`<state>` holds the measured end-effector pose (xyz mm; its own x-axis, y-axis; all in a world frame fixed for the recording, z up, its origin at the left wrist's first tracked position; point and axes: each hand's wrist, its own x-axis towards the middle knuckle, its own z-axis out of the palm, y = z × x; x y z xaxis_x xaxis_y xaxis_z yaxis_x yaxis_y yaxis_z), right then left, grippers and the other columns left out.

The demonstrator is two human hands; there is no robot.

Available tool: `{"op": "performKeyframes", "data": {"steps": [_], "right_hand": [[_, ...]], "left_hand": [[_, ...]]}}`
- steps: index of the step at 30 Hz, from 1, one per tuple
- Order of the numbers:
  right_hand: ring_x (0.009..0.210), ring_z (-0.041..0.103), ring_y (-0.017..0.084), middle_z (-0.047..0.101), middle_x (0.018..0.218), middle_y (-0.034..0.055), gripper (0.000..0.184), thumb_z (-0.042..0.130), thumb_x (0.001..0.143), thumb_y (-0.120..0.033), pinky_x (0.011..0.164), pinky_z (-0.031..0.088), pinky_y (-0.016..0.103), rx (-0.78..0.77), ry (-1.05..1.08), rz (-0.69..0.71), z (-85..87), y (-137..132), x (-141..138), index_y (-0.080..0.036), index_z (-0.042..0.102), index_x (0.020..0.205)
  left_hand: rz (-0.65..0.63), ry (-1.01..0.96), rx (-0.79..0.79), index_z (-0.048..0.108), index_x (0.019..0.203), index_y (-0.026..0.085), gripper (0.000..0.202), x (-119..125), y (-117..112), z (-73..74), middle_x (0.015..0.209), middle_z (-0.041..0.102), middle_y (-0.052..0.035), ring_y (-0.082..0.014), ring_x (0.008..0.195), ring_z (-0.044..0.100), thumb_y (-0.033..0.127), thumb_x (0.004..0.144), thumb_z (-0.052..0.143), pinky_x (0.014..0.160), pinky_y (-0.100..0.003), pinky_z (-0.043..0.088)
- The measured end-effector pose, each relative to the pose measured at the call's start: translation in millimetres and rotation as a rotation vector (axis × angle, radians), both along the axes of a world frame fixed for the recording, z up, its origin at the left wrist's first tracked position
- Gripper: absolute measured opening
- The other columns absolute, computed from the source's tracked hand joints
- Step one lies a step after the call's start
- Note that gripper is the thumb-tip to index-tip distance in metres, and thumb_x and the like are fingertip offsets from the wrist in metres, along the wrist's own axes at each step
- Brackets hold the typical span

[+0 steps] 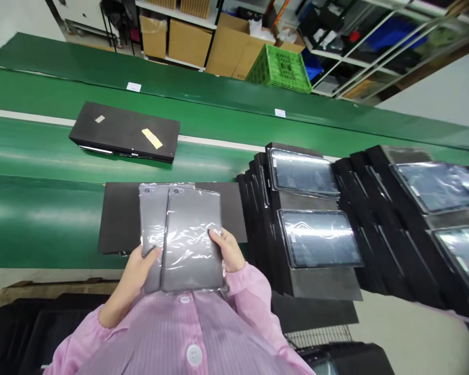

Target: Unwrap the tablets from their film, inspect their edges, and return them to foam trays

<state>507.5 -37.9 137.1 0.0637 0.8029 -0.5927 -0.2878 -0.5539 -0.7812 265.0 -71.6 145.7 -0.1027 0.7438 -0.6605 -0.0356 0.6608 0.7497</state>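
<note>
Two grey tablets in clear plastic film are held up close to my body, backs facing me, with a camera ring near each upper left corner. My left hand [140, 268] grips the left tablet [153, 216], thumb on its face. The right tablet [193, 234] partly overlaps it; my right hand [229, 250] holds that one by its right edge, thumb on top. Behind them, a black foam board [119, 219] lies on the green bench, its middle hidden by the tablets.
To the right stand tall stacks of black foam boards with film-wrapped tablets [320, 237] on top, screens up. A black foam stack [125, 130] with paper labels lies at the back left of the green bench [42, 208]. Beyond are a green crate [283, 67] and cardboard boxes [189, 42].
</note>
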Motion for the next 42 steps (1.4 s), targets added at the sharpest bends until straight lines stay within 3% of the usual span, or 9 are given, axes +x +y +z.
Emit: {"op": "performKeyframes", "data": {"steps": [4, 7, 11, 14, 19, 24, 29, 35, 42], "right_hand": [[0.057, 0.062, 0.017, 0.070, 0.065, 0.0015, 0.046, 0.084, 0.059, -0.053, 0.057, 0.048, 0.030, 0.079, -0.254, 0.008, 38.7, 15, 55, -0.017, 0.069, 0.084], [0.060, 0.061, 0.019, 0.069, 0.065, 0.0029, 0.031, 0.071, 0.073, -0.047, 0.059, 0.045, 0.030, 0.230, -0.769, 0.080, 69.6, 31, 79, -0.018, 0.070, 0.083], [0.057, 0.060, 0.022, 0.067, 0.063, 0.0070, 0.021, 0.057, 0.084, -0.028, 0.059, 0.040, 0.032, 0.212, -1.469, 0.240, 78.6, 52, 41, -0.018, 0.072, 0.094], [0.065, 0.068, 0.026, 0.072, 0.077, 0.0122, 0.034, 0.055, 0.085, -0.022, 0.060, 0.044, 0.032, 0.137, -1.620, 0.422, 56.3, 60, -20, -0.016, 0.068, 0.116], [0.115, 0.067, 0.031, 0.059, 0.138, 0.0202, 0.050, 0.053, 0.090, -0.020, 0.080, 0.056, 0.032, 0.178, -1.598, 0.516, -6.8, 52, -80, -0.014, 0.054, 0.140], [0.128, 0.060, 0.032, 0.061, 0.138, 0.0174, 0.035, 0.046, 0.094, -0.020, 0.099, 0.053, 0.046, 0.319, -1.244, 0.361, -37.3, 45, -64, -0.015, 0.071, 0.118], [0.097, 0.075, 0.027, 0.078, 0.105, 0.0126, 0.038, 0.063, 0.085, -0.047, 0.087, 0.061, 0.044, 0.517, -0.582, 0.081, -13.8, 47, -66, -0.017, 0.076, 0.105], [0.068, 0.074, 0.022, 0.078, 0.074, 0.0069, 0.015, 0.081, 0.069, -0.031, 0.064, 0.062, 0.036, 0.708, -0.699, -0.411, 19.9, 31, -91, -0.018, 0.078, 0.075], [0.072, 0.074, 0.021, 0.078, 0.080, 0.0054, 0.009, 0.081, 0.071, -0.016, 0.068, 0.061, 0.037, 0.949, -0.787, -0.511, 39.2, 22, -92, -0.019, 0.078, 0.078]], "left_hand": [[0.229, 0.014, -0.037, 0.066, 0.103, 0.015, 0.058, -40, 3, -14.8, 0.095, 0.076, -0.0065, -0.0215, 0.082, 0.070, 0.048, 0.058, 0.083, 0.075, -0.031, 0.055], [0.341, 0.023, 0.005, 0.067, 0.099, 0.014, 0.059, -68, 12, -20.5, 0.087, 0.075, -0.0059, -0.0227, 0.077, 0.070, 0.047, 0.053, 0.085, 0.073, -0.034, 0.057], [0.398, -0.034, 0.109, 0.067, 0.103, 0.016, 0.060, -75, 24, -38.5, 0.095, 0.076, -0.0061, -0.0235, 0.088, 0.070, 0.047, 0.054, 0.084, 0.083, -0.035, 0.057], [0.465, -0.081, 0.148, 0.067, 0.100, 0.018, 0.062, -66, 31, -61.1, 0.096, 0.076, -0.0055, -0.0217, 0.090, 0.069, 0.047, 0.049, 0.086, 0.086, -0.033, 0.056], [0.505, -0.189, 0.127, 0.069, 0.093, 0.015, 0.062, -60, 37, -82.8, 0.086, 0.076, -0.0055, -0.0197, 0.077, 0.069, 0.044, 0.042, 0.089, 0.077, -0.032, 0.056], [0.407, -0.212, 0.131, 0.070, 0.091, 0.012, 0.061, -65, 36, -72.2, 0.086, 0.077, -0.0084, -0.0222, 0.077, 0.071, 0.047, 0.045, 0.089, 0.073, -0.031, 0.056], [0.177, -0.160, 0.183, 0.072, 0.095, 0.012, 0.054, -58, 24, -44.1, 0.098, 0.078, -0.0127, -0.0262, 0.089, 0.072, 0.046, 0.056, 0.086, 0.084, -0.036, 0.057], [-0.055, -0.121, 0.295, 0.075, 0.095, 0.014, 0.033, -50, 16, 0.7, 0.099, 0.079, -0.0110, -0.0259, 0.094, 0.074, 0.033, 0.068, 0.077, 0.087, -0.037, 0.059], [-0.146, -0.198, 0.344, 0.075, 0.094, 0.016, 0.026, -55, 13, 18.6, 0.096, 0.080, -0.0081, -0.0212, 0.087, 0.074, 0.031, 0.073, 0.075, 0.083, -0.032, 0.060]]}}
